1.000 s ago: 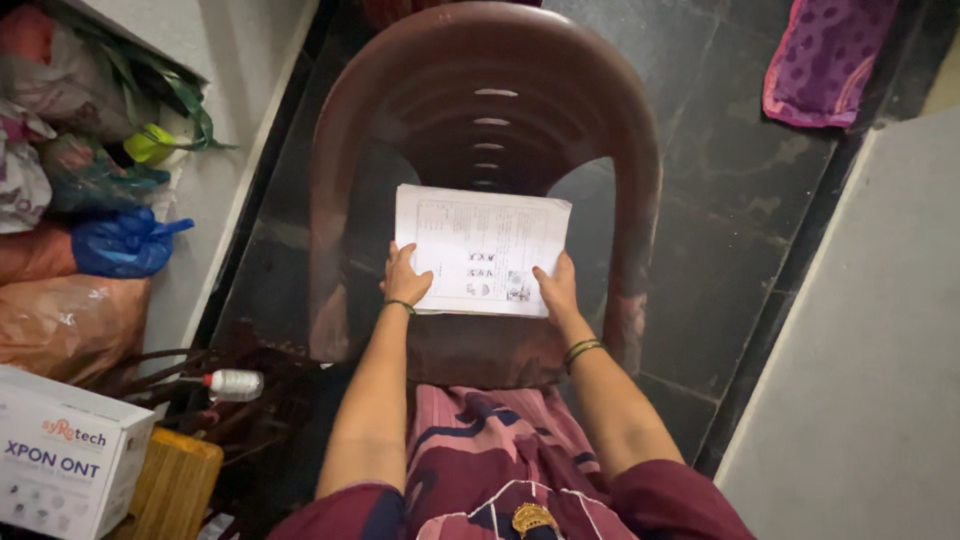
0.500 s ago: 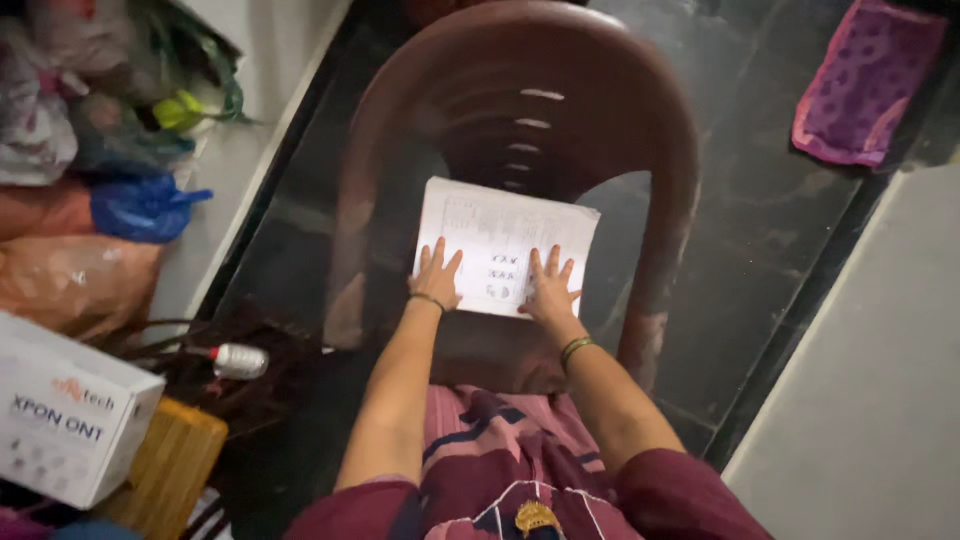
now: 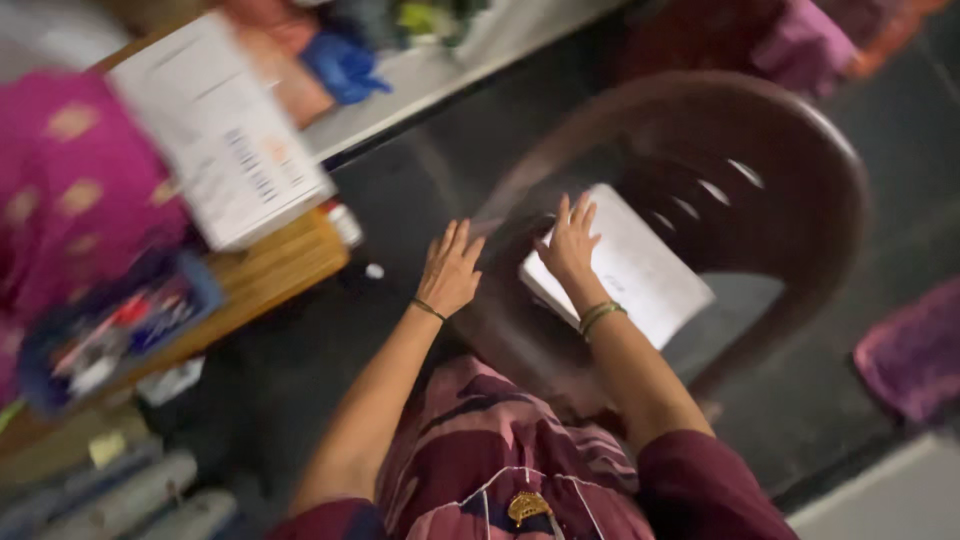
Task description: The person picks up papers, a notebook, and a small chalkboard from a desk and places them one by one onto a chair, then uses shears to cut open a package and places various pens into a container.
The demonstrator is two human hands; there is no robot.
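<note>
Maroon striped cloth fills the near edge of the view, w/ both bare forearms reaching out over it.

Left hand (image 3: 450,268) is off the paper, hovering over the near-left rim of the brown plastic chair (image 3: 800,150); fingers spread and released, gripping nothing. Right hand (image 3: 570,240) lies flat on the near-left corner of the white paper stack (image 3: 640,270), fingers splayed, pressing not pinching. Stack sits on the chair seat, skewed to the seat edges, sheets look roughly flush, though the frame is blurred so can't check corners.

Doing this well, in my judgement: keep the right palm down so the sheets don't fan or slide on smooth plastic, bring the left hand back to the free edge before any lift, square the stack w/ both hands first.

Containers, farther off at left: blue tray (image 3: 110,330) holds small mixed items, too blurred to name. Beyond it a white box (image 3: 220,130) rests on a yellowish wooden block (image 3: 270,270); can't tell if box is sealed or what's inside. Pink patterned fabric (image 3: 60,180) beside it. On the far pale ledge (image 3: 440,75), a blue plastic bag (image 3: 345,65), contents hidden.
</note>
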